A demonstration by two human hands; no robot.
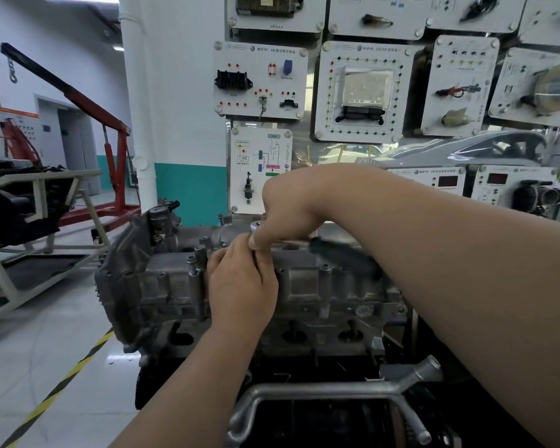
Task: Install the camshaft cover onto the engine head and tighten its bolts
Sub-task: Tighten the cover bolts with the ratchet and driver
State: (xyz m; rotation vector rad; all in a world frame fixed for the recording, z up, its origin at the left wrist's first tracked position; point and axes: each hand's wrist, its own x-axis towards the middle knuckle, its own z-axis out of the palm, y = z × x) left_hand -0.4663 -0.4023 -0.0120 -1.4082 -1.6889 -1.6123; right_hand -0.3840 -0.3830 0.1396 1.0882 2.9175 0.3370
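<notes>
The grey aluminium camshaft cover (307, 282) sits on top of the engine head (324, 331) in the middle of the view. A ratchet wrench (343, 253) with a chrome head and a dark handle lies across the cover's top, handle pointing right. My right hand (291, 211) grips the wrench at its head from above. My left hand (243, 282) is just below it, fingers curled around the socket or extension under the wrench head; the bolt there is hidden. Bolts (193, 265) stand along the cover's near edge.
A metal coolant pipe (333, 392) crosses in front of the engine at the bottom. Training panels (261, 79) with electrical parts hang on the wall behind. A red engine crane (117, 150) and a framed stand (39, 195) with another engine are on the left, beside a yellow-black floor stripe (62, 386).
</notes>
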